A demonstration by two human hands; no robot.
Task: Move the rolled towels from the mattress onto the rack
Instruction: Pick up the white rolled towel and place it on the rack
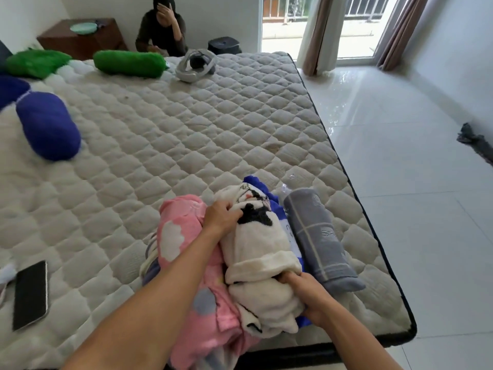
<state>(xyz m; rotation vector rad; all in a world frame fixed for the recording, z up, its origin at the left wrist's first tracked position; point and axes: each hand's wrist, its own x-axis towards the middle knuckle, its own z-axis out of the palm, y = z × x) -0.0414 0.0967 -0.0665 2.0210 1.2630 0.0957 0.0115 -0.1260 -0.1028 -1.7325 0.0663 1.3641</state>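
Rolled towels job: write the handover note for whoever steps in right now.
Left hand: gripping the far end of the white towel roll.
Right hand: gripping its near end.
Pink towel lies to its left, grey towel roll to its right, a blue towel underneath, all at the near corner of the mattress.
Done: nothing seen racked; the rack is out of view.
Left: carry every roll over.

Quilted mattress carries it all: pink towel, white towel and grey towel bunched at the near corner, phone left, blue rolls and green rolls far side, headset beyond.
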